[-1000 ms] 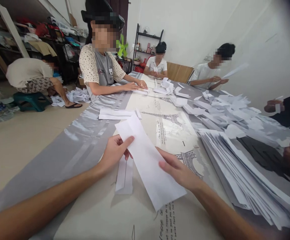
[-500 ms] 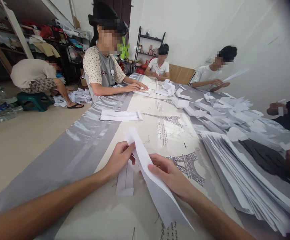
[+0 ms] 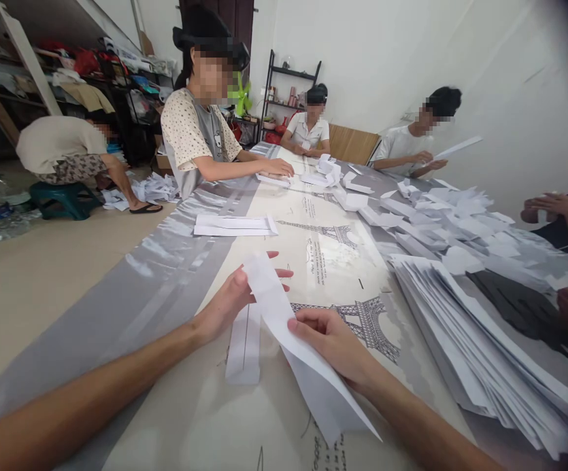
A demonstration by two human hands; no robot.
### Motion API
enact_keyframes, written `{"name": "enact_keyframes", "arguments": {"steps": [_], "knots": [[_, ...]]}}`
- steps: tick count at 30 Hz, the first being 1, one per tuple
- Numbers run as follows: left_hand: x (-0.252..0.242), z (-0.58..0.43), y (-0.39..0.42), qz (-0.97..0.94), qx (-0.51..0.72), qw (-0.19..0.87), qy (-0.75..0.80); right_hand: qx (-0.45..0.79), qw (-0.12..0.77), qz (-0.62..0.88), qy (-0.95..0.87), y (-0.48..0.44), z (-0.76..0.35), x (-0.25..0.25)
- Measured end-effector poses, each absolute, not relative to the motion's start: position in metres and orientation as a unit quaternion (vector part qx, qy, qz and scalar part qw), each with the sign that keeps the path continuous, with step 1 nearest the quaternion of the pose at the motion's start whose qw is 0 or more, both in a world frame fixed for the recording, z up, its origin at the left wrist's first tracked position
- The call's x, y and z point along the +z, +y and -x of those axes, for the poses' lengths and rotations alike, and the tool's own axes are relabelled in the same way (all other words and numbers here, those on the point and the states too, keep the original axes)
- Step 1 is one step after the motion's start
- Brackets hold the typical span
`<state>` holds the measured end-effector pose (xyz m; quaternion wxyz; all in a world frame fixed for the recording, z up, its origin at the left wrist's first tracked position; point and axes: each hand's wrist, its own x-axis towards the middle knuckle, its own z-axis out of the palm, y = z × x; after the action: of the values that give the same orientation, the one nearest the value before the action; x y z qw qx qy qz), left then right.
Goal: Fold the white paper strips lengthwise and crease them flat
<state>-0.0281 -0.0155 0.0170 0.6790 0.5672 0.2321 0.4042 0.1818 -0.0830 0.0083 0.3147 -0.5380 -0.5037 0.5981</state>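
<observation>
Overhead, white walls; tablecloth [image 3: 185, 418] bears paper stacks [image 3: 470, 340].

Paper stack [image 3: 465, 327] right; bare tablecloth [image 3: 131, 294] left

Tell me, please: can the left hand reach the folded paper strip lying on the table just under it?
Probably yes. The folded strip lies flat directly below the left hand, with nothing between them, but that hand now pinches the long paper sheet together with the right hand.

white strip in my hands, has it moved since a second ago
Yes. The white strip, then flat and broadside, is now turned edge-on between left hand and right hand, above the tablecloth.
</observation>
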Motion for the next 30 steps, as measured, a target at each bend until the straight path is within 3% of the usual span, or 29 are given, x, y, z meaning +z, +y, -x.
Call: {"name": "enact_keyframes", "arguments": {"steps": [7,19,26,30], "knots": [[0.011,0.023,-0.009,-0.527,0.474,0.556,0.433,0.650,0.302,0.476,-0.510,-0.084,-0.186,0.016],[0.003,0.030,0.009,-0.425,0.525,0.590,0.442,0.474,0.323,0.549,-0.608,-0.081,-0.186,0.014],[0.001,0.041,0.029,-0.353,0.597,0.557,0.456,0.578,0.339,0.421,-0.612,-0.079,-0.208,0.029],[-0.006,0.047,0.039,-0.327,0.612,0.545,0.470,0.499,0.357,0.416,-0.671,-0.077,-0.216,0.030]]}}
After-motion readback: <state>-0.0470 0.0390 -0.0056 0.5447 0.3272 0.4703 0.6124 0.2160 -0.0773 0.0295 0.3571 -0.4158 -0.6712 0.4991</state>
